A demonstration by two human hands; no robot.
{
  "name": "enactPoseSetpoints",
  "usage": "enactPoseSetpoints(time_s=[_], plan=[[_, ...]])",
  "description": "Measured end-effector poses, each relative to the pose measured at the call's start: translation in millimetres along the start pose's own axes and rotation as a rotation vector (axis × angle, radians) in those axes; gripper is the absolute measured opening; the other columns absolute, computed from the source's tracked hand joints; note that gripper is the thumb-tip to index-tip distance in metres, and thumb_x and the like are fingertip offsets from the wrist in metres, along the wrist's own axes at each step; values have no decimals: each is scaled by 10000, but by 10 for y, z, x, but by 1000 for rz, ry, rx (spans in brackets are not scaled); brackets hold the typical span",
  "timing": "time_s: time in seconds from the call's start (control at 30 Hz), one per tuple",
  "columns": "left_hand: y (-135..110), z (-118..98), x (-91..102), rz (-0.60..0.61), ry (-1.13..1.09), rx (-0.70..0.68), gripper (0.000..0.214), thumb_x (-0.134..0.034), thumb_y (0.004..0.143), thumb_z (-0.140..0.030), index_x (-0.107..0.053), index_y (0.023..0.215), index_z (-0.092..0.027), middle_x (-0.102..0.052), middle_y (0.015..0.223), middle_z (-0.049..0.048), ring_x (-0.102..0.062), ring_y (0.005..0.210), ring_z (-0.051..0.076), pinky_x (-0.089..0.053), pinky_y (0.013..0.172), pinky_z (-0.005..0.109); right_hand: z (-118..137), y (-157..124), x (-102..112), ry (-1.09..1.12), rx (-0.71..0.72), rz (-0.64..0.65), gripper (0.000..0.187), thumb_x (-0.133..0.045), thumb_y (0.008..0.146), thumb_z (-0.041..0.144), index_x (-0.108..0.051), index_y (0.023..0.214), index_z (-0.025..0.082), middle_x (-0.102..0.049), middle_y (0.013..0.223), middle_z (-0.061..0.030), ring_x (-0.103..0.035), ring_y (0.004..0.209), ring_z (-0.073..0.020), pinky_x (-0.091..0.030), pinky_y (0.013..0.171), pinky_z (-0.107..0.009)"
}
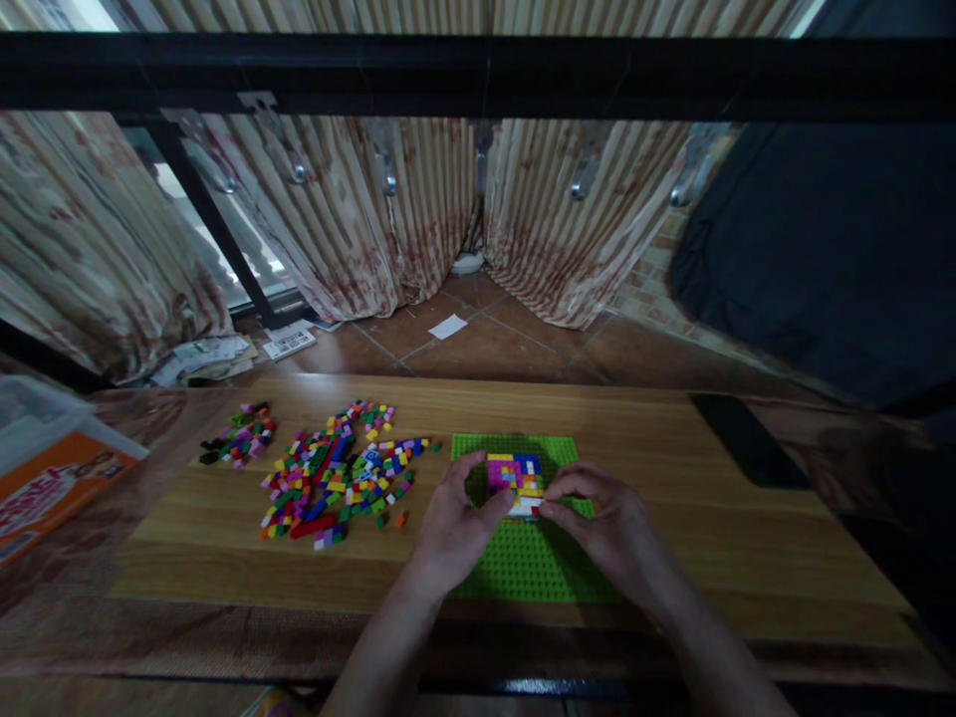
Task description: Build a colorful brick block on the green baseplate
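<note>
A multicoloured toy brick build [515, 472] sits on a green studded baseplate [515, 573]. Pink, yellow, blue and orange pieces make up its top, with white along the near edge. My left hand [457, 518] curls around its left side, the index finger by the far left corner and the thumb on the near left corner. At the near right corner, my right hand [608, 513] has thumb and index finger closed in a pinch. A small red brick [536, 510] shows at those fingertips, partly hidden by them.
Loose bricks [340, 478] lie in a large pile left of the baseplate, with a smaller pile [243, 435] beyond. A dark flat slab [749, 438] lies at the wooden table's [709, 558] right. A clear tub with an orange label [64, 478] stands at far left.
</note>
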State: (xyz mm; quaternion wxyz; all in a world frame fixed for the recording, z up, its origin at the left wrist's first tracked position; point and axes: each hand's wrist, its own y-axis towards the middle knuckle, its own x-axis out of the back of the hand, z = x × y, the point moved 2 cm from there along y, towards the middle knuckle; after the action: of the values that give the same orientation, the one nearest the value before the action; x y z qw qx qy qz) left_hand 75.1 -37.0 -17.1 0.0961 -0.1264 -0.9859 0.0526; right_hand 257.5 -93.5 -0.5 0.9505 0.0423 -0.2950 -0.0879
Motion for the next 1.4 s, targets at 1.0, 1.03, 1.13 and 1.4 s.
enactPoseSetpoints(time_s=[1.0, 1.03, 1.13, 1.4], plan=[[25, -32, -137, 7, -136, -16, 507, -718, 707, -245, -553, 1179, -164, -695, 1052, 69, -656, 939, 198, -511, 860, 336, 1, 63, 66, 282, -277, 20, 283, -728, 664, 448, -653, 623, 178, -604, 574, 11, -514, 542, -120, -398, 528, -246], [30, -22, -142, 10, -177, -11, 482, -711, 723, -268, -557, 1167, -160, -700, 1040, 72, -658, 936, 199, -515, 856, 337, -1, 71, 106, 328, -284, -38, 306, -730, 661, 465, -641, 603, 178, -587, 560, 12, -501, 536, -117, -396, 527, -248], [38, -1, -172, 10, -265, 25, 430, -675, 773, -347, -564, 1143, -160, -711, 1000, 72, -669, 902, 197, -532, 821, 334, 2, 92, 199, 411, -306, -241, 350, -732, 658, 498, -611, 564, 184, -543, 530, 14, -476, 529, -116, -396, 530, -250], [-33, -52, -225, -97, -64, 29, 560, -765, 681, -295, -569, 1193, -183, -702, 1019, 88, -640, 977, 242, -491, 896, 380, 99, 74, 92, 353, -284, -286, 311, -714, 683, 497, -659, 619, 197, -580, 571, 6, -517, 560, -132, -415, 537, -249]])
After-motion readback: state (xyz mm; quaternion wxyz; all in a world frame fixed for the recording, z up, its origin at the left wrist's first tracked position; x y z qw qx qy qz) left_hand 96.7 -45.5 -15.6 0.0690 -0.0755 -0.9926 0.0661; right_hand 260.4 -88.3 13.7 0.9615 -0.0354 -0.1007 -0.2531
